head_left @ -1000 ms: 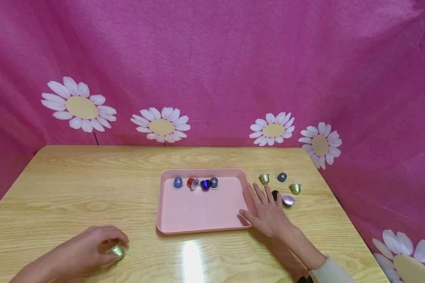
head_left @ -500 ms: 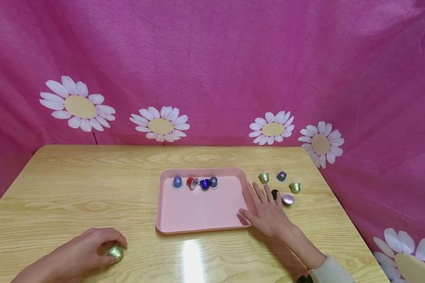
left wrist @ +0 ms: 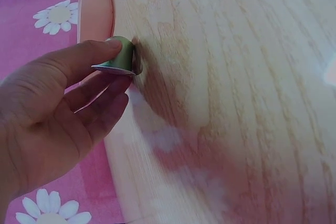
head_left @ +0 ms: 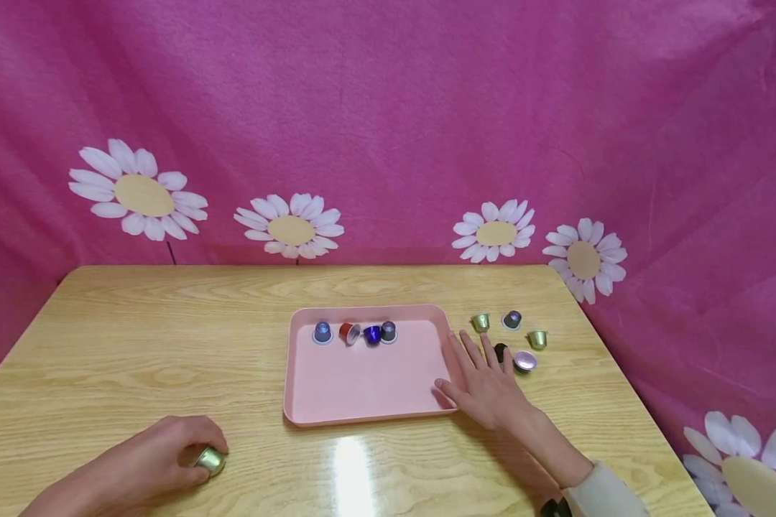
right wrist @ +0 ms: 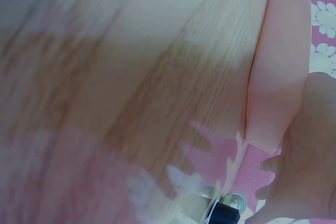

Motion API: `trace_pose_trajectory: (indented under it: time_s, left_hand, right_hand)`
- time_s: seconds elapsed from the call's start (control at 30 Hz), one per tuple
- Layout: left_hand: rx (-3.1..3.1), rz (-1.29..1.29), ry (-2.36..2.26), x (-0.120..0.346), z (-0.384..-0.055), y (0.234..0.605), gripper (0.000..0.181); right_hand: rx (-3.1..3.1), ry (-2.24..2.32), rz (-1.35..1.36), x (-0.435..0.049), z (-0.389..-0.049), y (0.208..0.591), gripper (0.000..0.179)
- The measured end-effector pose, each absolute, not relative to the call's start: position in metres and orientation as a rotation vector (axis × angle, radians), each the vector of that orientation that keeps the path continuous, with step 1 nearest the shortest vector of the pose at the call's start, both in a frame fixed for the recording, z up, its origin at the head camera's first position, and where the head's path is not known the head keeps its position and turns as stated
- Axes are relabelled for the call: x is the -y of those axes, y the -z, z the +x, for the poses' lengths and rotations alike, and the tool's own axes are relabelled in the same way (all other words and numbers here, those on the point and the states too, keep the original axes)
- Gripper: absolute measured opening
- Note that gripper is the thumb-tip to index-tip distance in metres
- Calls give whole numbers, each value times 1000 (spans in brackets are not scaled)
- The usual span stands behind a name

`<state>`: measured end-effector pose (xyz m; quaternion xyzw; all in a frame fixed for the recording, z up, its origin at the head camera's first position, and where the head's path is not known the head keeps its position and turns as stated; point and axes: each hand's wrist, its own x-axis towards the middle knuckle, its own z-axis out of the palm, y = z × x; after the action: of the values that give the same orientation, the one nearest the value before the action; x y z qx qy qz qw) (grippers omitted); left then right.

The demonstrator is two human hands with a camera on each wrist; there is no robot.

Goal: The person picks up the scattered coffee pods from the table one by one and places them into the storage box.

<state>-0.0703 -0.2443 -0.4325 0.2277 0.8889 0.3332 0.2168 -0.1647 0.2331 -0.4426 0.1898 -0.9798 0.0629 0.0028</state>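
In the head view, my left hand (head_left: 168,449) is at the front left of the table, pinching a green coffee capsule (head_left: 210,461). The left wrist view has the thumb on the side of this capsule (left wrist: 122,55), with fingers under its flat rim. My right hand (head_left: 491,391) lies with spread, straight fingers over the right rim of a pink tray (head_left: 362,391). Along the tray's far side are a light blue capsule (head_left: 322,332), a red capsule (head_left: 348,333), a dark blue capsule (head_left: 372,334) and a dark grey capsule (head_left: 389,330).
Right of the tray lie two gold-green capsules (head_left: 481,323), a dark one (head_left: 512,319), and a lilac-lidded capsule (head_left: 525,361). A black capsule (head_left: 501,352) is partly hidden by my right fingers. A pink flowered cloth (head_left: 388,129) hangs behind the wooden table (head_left: 168,345).
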Motion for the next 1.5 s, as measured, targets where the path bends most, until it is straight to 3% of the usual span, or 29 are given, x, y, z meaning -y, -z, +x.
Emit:
trace_pose_trajectory:
  time_s: [0.2, 0.4, 0.93, 1.5]
  left_hand:
    - [-2507, 609, -961, 238, -73, 426, 16]
    - [-2631, 794, -1054, 230, -80, 418, 20]
    - [-2870, 927, -1000, 195, -122, 378, 24]
    - [-2861, 867, -1003, 146, -167, 378, 24]
  right_hand:
    - [3080, -198, 597, -233, -166, 442, 82]
    - [3081, -183, 598, -233, -166, 442, 82]
    - [3083, -174, 592, -233, -165, 443, 82]
    - [3085, -200, 590, -234, -166, 443, 82]
